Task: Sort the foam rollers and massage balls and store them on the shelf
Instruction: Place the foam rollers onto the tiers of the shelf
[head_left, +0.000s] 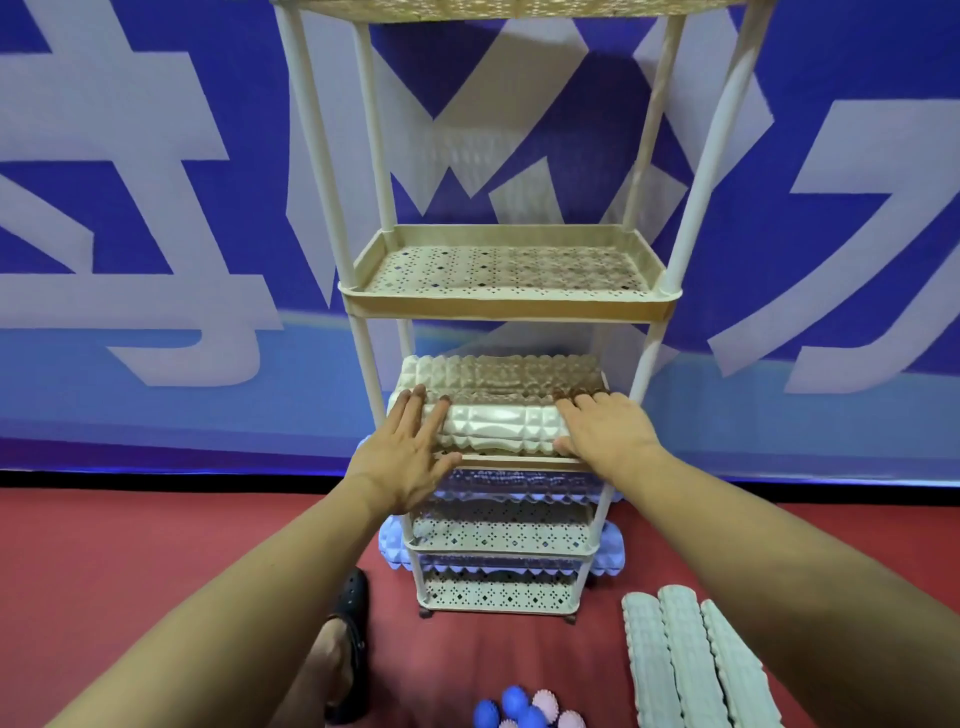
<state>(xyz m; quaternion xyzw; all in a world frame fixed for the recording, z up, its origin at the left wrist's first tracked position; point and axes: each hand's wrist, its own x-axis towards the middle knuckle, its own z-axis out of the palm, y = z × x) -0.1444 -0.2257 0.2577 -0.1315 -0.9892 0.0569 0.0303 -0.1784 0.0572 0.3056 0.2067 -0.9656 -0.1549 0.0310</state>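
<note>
Foam rollers (498, 410), two cream ones, lie on the shelf (509, 306) rack's third tier; our left hand (410, 447) and right hand (602, 431) press flat, fingers straight, on the front one. Two lilac rollers (608, 556) fill lower tiers, three pale ones (691, 660) and about six spiky balls (524, 709) sit on red floor (156, 545).

No legible text anywhere. Only lettering is on the blue banner (156, 156) behind the shelf, up and beyond both hands: big white strokes, parts of v. large characters, cropped by the frame and cut by the shelf posts, so can't be read. No labels, brands or nos. visible on anything nearer the hands.
</note>
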